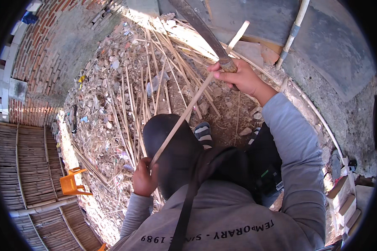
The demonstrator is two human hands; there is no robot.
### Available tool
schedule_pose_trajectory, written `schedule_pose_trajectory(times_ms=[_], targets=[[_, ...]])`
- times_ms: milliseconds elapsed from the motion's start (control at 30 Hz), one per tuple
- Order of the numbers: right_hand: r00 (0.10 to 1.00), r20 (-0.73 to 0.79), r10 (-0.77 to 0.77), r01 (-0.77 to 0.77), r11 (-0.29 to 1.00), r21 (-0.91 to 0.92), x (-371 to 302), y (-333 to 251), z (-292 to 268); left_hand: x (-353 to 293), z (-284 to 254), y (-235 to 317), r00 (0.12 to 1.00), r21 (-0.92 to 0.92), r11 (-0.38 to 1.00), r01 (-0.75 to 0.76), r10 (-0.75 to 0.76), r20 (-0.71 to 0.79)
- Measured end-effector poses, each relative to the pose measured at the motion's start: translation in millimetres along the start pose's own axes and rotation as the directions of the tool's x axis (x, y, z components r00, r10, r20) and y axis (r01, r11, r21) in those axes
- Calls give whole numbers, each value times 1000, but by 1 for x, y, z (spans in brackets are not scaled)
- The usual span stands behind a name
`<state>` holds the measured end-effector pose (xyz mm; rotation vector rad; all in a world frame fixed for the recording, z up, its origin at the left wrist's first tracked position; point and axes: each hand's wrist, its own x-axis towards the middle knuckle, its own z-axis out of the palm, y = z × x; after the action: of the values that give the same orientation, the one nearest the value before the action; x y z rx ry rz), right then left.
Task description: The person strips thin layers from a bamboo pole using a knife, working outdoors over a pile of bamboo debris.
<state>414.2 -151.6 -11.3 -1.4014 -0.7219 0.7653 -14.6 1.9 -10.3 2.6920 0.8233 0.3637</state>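
A long pale bamboo strip [182, 119] slants across my raised knee. My left hand [145, 178] is closed round its lower end. My right hand [241, 77] grips the handle of a machete [203, 31], whose dark blade points up and to the left. The strip runs up to the fingers of that hand, where it meets the machete near the handle. A pale piece sticks out on the far side of the blade; whether it is the same strip is hidden at the crossing. Many more loose bamboo strips [148, 71] lie on the ground ahead.
Stones and litter cover the ground [100, 92]. At left are a brick wall [42, 46], a slatted bamboo panel [29, 163] and an orange plastic chair [73, 184]. To the right stand a grey wall [331, 50] and a pale pole [295, 31]. My sandalled foot [203, 133] is below.
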Motion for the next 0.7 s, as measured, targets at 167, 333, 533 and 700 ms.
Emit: schedule_pose_trajectory(times_ms=[167, 333, 533, 700], targets=[[938, 40, -343, 301, 755, -583, 1, 18, -9, -14, 0, -10, 973, -143, 982, 126, -94, 209], [951, 226, -211, 303, 495, -814, -12, -15, 13, -17, -9, -7, 935, -159, 959, 234, -177, 307], [958, 272, -92, 287, 349, -892, -6, 9, 16, -13, -5, -11, 945, -249, 938, 242, -170, 278], [984, 122, -133, 171, 473, -865, -7, 9, 8, -10, -5, -8, 941, -244, 936, 252, -179, 287]])
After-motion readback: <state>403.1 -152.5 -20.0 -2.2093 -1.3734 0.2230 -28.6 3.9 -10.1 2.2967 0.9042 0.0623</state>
